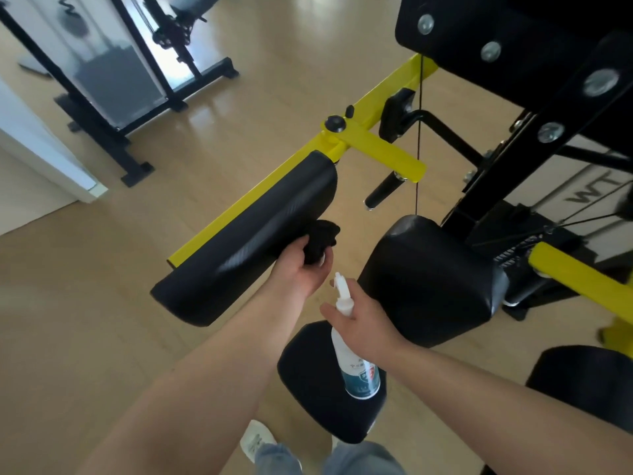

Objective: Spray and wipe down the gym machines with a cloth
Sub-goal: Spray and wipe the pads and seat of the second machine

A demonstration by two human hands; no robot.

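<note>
The left hand (303, 267) is gripping a crumpled black cloth (322, 240) against the long textured arm pad (253, 234); beside it, the right hand (364, 325) is clasping a white spray bottle (356, 365), partly hiding its neck.

A light wooden plank floor (239, 149) fills most of the view. A white wall corner (37, 145) juts in at the left edge, its base meeting the floor. Above that corner, a flat grey slab (32, 67) lies on the floor. Well to the corner's lower right, a white lace-up sneaker (255, 440) stands on the floor, faded blue denim trouser legs (277, 457) just beside it.
</note>
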